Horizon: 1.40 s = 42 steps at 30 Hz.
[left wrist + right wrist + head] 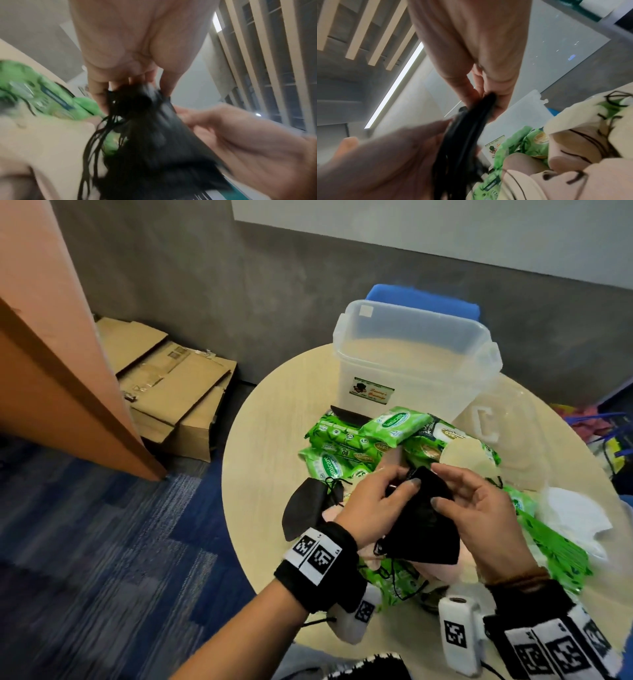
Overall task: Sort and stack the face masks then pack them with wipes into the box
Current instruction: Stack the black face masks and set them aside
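Note:
Both hands hold a bunch of black face masks [423,525] above the table's near middle. My left hand [376,501] pinches its upper end, thumb on the front face. My right hand [479,508] grips the right side, thumb across the cloth. The same black masks [154,142] fill the left wrist view, ear loops dangling, and show edge-on as black masks [462,142] in the right wrist view. Another black mask [305,508] lies at the left. Pink and beige masks [582,142] lie underneath. Green wipes packs [359,436] are piled before the clear plastic box [411,364].
The round beige table [260,440] has its left edge close to the masks. A clear lid [503,433] lies right of the box, and white masks [575,515] sit at the far right. Flattened cardboard [171,385] lies on the floor at the left.

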Tool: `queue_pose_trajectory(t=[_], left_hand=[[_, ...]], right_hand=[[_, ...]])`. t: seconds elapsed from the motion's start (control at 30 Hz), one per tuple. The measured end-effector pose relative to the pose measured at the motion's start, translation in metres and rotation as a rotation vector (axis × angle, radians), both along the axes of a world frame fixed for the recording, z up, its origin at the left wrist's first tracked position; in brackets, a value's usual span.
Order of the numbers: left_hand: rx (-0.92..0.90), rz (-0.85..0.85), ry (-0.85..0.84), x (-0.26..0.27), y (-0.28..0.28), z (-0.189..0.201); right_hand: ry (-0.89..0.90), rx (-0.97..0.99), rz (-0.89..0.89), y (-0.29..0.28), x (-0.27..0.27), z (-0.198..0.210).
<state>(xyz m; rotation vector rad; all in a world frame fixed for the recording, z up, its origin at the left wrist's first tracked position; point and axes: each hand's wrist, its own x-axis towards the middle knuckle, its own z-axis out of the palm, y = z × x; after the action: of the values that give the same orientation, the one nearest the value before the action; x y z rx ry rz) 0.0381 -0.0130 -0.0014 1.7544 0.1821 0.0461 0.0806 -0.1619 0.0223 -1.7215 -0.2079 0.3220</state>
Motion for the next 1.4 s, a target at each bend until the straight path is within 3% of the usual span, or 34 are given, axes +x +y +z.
queue_pose_trajectory(t=[0.07,0.13,0.2,0.27,0.33,0.5,0.6,0.7,0.83,1.1,1.3,1.4], left_hand=[[-0.024,0.159,0.059,-0.002,0.028,-0.003],[0.074,0.372,0.140,-0.006,0.064,-0.016],[0.202,0.494,0.328,-0.016,0.097,-0.035],[0.239,0.453,0.549,-0.028,0.113,-0.054],[0.213,0.381,0.641,-0.040,0.112,-0.070],[0.220,0.509,0.465,-0.052,0.105,-0.086],[0.263,0.556,0.341,-0.051,0.113,-0.083],[0.064,0.564,0.192,-0.047,0.124,-0.069],[-0.268,0.440,0.119,-0.041,0.127,-0.038],[-0.008,0.023,-0.108,-0.036,0.113,0.037],[-0.105,-0.407,-0.018,-0.021,0.074,0.076],[-0.134,-0.413,-0.009,-0.012,0.053,0.071]], right_hand=[[-0.013,0.011,-0.059,-0.009,0.003,-0.002],[-0.021,0.031,-0.123,-0.020,0.005,-0.001],[-0.081,-0.011,-0.169,-0.029,0.008,0.000],[-0.109,-0.048,-0.199,-0.035,0.010,0.000],[-0.067,-0.022,-0.215,-0.035,0.009,0.000],[0.082,0.128,-0.212,-0.026,0.005,-0.003],[0.060,0.100,-0.186,-0.023,0.003,-0.003],[0.023,0.089,-0.169,-0.023,0.003,-0.002],[0.027,0.114,-0.182,-0.023,0.001,0.003],[-0.032,0.087,-0.088,-0.023,0.002,0.018],[0.006,0.068,0.198,-0.005,0.009,0.034],[0.093,0.083,0.386,0.009,0.001,0.038]])
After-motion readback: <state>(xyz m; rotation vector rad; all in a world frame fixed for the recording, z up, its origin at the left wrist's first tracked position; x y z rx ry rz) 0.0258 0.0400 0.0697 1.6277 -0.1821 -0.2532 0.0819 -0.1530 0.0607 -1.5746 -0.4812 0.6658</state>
